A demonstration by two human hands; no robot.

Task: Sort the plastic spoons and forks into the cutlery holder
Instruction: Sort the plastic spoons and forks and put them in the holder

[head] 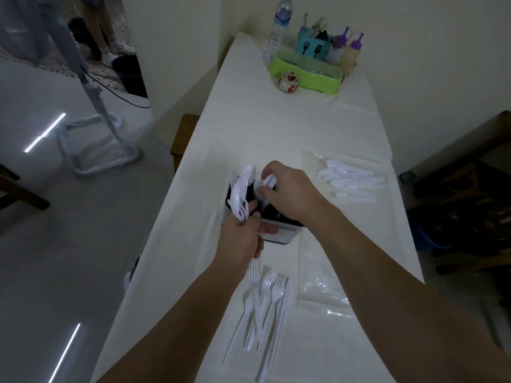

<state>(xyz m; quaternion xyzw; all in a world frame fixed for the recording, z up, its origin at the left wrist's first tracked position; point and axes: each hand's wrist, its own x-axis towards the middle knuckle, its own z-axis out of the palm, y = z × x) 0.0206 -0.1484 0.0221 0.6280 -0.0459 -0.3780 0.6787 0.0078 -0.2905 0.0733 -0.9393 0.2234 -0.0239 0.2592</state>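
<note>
Frame centre: left hand grips bundle of white spoons above dark cutlery holder. Right hand pinches single spoon over holder opening (compartment not discernible). Forks lie on tabletop, lower centre. Loose spoon pile at right, on clear wrapper.

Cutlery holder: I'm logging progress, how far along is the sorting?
Partly done. The left hand holds a bunch of spoons over the cutlery holder; the right hand places one inside. Loose spoons and forks remain on the table.
</note>
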